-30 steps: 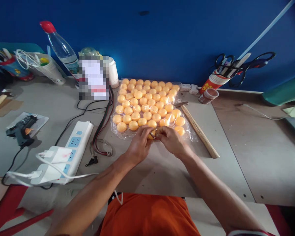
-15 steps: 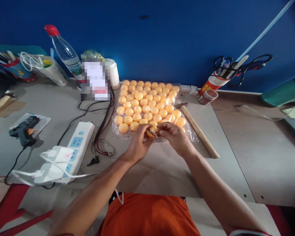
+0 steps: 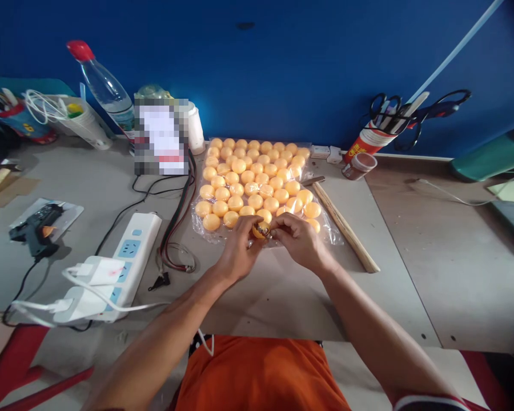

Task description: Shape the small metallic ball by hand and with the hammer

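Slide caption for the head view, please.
Left hand holds an orange ball while right hand works at its opening, beside bagged balls.

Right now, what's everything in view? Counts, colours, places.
Round bagged balls: dozens, orange, table centre
Round held ball: one, orange, dark bits, between hands
Wooden-handled hammer: one, tan, right of bag
Plastic power strip: one, white, front left
Glue gun: one, black, left
Red-capped plastic bottle: one, clear, back left
Cylindrical bottle: one, white, back, left of balls
Filled cup: one, red-white, back right
Filled cups: two, blue-red and white, back left
Round jar: one, brownish, back right
Cylindrical object: one, green, far right
Flat table: one, grey, below
Garment: one, orange, lap
Left hand: one, holding ball
Right hand: one, at ball
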{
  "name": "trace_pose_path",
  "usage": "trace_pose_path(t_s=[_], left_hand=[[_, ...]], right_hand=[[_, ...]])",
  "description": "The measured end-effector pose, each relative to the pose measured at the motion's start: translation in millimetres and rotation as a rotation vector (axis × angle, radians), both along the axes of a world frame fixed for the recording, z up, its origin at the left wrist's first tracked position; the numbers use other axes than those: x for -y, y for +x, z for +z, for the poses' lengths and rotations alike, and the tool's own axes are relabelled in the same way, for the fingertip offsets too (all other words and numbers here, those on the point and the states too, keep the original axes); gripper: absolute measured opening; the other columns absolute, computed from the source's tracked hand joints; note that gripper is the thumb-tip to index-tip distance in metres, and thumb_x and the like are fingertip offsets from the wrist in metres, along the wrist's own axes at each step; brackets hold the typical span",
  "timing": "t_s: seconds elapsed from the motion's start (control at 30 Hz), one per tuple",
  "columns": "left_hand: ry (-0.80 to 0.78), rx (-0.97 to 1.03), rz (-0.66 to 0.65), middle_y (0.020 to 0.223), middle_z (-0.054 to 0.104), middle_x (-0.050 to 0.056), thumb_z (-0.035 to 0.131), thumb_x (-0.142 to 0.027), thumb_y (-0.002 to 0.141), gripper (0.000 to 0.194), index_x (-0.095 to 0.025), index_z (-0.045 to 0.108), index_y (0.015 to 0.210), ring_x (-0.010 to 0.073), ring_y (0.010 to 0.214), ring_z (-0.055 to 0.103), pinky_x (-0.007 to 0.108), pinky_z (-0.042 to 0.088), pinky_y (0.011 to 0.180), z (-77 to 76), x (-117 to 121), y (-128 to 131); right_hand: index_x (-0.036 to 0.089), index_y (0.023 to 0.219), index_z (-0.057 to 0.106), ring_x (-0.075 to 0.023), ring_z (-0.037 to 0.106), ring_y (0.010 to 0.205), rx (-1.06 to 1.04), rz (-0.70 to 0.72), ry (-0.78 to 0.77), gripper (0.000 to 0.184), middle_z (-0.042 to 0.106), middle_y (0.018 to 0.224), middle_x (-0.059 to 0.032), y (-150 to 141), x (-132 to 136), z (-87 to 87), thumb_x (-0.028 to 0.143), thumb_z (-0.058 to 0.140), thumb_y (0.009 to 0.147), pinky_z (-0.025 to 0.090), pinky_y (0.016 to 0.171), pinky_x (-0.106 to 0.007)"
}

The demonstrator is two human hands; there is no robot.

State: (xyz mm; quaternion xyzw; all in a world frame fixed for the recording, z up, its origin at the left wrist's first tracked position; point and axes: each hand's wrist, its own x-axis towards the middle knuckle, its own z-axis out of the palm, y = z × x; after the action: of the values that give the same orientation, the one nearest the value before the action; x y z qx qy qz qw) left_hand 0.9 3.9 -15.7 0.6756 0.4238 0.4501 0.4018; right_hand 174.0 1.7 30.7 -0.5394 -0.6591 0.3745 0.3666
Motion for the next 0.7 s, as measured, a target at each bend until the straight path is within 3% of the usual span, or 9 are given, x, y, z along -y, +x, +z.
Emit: trace_pose_path(t_s=[0.17,0.37,0.7], left_hand=[[0.026,-0.044,-0.019,0.113,0.063,0.010,0.066,-0.012,0.082,0.038,-0.021,0.058,0.119,0.0193,0.097,0.061,0.033,0.053,0.084,3.5,0.3,0.1],[0.043,-0.089,-0.010,0.111,0.063,0.010,0.064,-0.009,0.081,0.039,-0.017,0.058,0.119,0.0209,0.098,0.061,0.035,0.052,0.087,6.1,0.8,0.6],[0.077,-0.106,-0.011,0.112,0.062,0.009,0.061,-0.006,0.080,0.041,-0.019,0.057,0.119,0.0212,0.101,0.061,0.036,0.053,0.089,6.3,2.2,0.5]], right_hand=[[0.019,0.072,0.056,-0.0137,0.053,0.072,-0.071,0.111,-0.155,0.006,0.057,0.074,0.0003,7.2,-6.2,1.7,0.021,0.055,0.077,0.044,0.069,-0.028],[0.019,0.071,0.056,-0.0137,0.056,0.072,-0.329,0.183,-0.419,0.018,0.057,0.073,0.0010,9.5,-7.9,-1.7,0.034,0.065,0.076,0.050,0.073,-0.031],[0.019,0.068,0.059,-0.0127,0.054,0.071,-0.435,0.155,-0.501,0.022,0.056,0.071,0.0023,9.3,-9.7,-1.0,0.034,0.075,0.069,0.051,0.077,-0.032]])
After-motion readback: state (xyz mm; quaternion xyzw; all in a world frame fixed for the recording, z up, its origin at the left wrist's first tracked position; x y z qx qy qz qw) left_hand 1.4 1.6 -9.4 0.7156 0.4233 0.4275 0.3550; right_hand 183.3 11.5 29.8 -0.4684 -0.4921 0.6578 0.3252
